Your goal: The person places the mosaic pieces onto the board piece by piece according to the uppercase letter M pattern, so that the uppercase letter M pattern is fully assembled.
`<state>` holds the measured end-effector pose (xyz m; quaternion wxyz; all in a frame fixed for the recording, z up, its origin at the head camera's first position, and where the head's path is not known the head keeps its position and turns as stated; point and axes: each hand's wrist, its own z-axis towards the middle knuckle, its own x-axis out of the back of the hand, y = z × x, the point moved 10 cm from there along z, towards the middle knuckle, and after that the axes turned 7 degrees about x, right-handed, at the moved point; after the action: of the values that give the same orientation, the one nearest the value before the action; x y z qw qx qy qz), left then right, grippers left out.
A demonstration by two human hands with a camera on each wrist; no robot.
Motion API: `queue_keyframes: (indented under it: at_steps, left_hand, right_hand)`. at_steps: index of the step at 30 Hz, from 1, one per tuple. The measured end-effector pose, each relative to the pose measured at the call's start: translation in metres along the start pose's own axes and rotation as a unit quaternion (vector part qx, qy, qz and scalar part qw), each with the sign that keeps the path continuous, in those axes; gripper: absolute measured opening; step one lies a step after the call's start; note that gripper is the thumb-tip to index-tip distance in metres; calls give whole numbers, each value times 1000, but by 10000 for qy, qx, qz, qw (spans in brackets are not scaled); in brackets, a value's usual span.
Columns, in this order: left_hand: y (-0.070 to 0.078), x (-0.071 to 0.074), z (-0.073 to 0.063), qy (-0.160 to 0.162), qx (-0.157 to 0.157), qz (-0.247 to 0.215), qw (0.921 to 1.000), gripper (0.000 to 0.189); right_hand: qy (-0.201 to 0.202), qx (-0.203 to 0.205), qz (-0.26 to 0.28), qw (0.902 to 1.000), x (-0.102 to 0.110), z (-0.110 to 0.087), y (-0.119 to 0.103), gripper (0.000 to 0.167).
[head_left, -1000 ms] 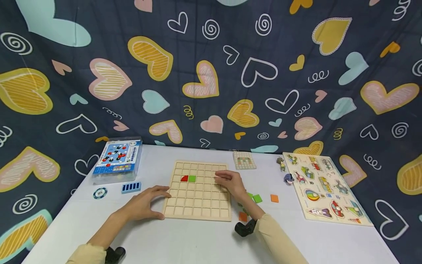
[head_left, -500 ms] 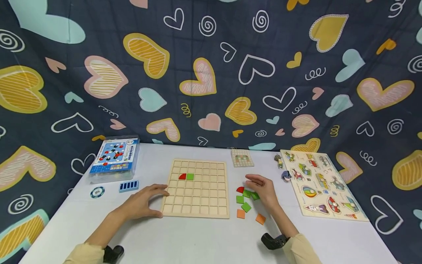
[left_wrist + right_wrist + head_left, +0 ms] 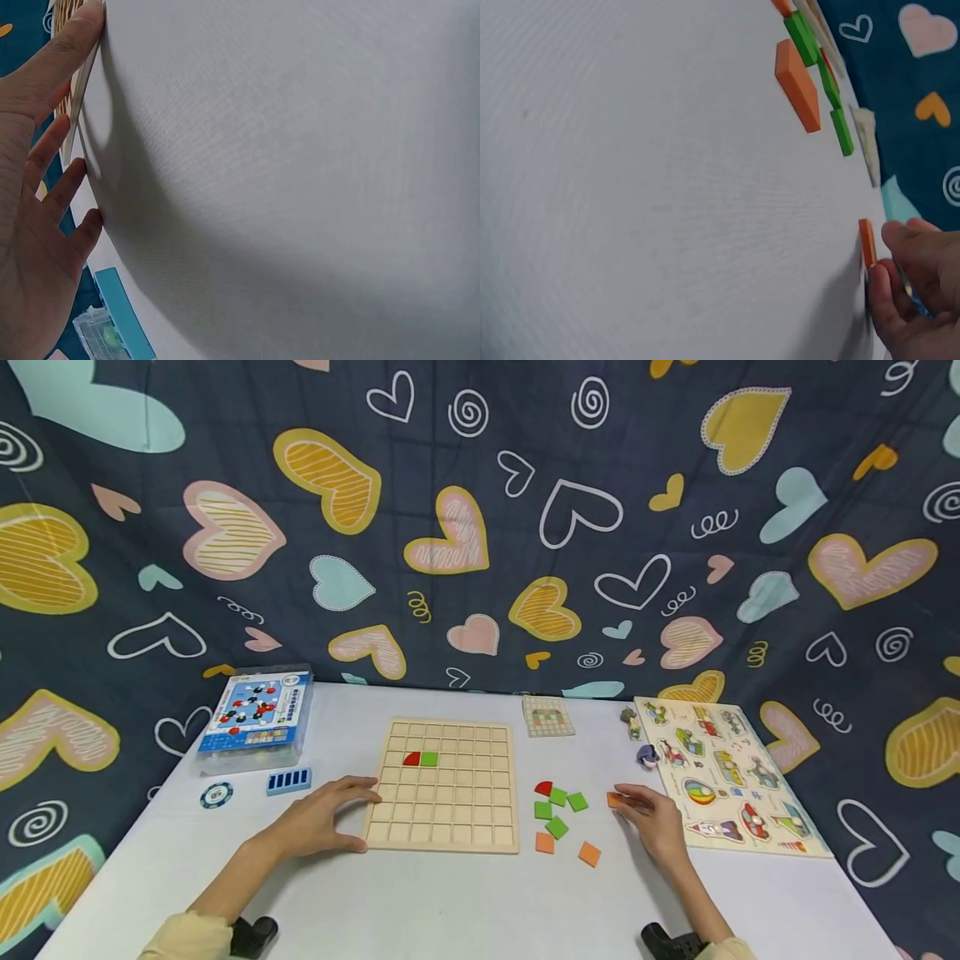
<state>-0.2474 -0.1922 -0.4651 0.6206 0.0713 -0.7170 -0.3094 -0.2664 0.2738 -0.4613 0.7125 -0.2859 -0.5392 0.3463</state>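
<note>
A pale wooden grid board lies mid-table, with a red quarter-circle tile and a green square tile side by side in its cells. My left hand rests against the board's left edge near the front corner, fingers and thumb spread; the left wrist view shows the thumb at the board's edge. To the right, my right hand reaches down to an orange square tile. In the right wrist view its fingertips are right beside that orange tile, loosely bent rather than closed round it.
Between board and right hand lie several green tiles, a red quarter-circle and two orange tiles. A pattern card lies behind. A picture puzzle and small figures are right; a boxed set, blue block and round chip left.
My right hand has left the board's right side, passed over the loose tiles and come down at the orange tile farther right. The left hand has stayed at the board's edge.
</note>
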Motion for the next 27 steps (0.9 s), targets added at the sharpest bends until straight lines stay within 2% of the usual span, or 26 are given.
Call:
queue_keyframes:
  at_steps: [4,12,20,27]
  left_hand:
    - [-1,0,-1,17,29,-10,10000,62]
    - [2,1,-2,-29,11,-40,10000,62]
    - [3,2,-2,24,-20,-11,10000,62]
    - [2,2,-1,37,-36,37,10000,62]
  right_hand:
    - [-29,-78,-150,9999,1,-1,5,30]
    - [-476,-175,-12,9987,-5,0,10,34]
    - [-372,-302,19,9988,-2,2,14,31]
    - [-208,-455,297,9983,-3,1,13,29]
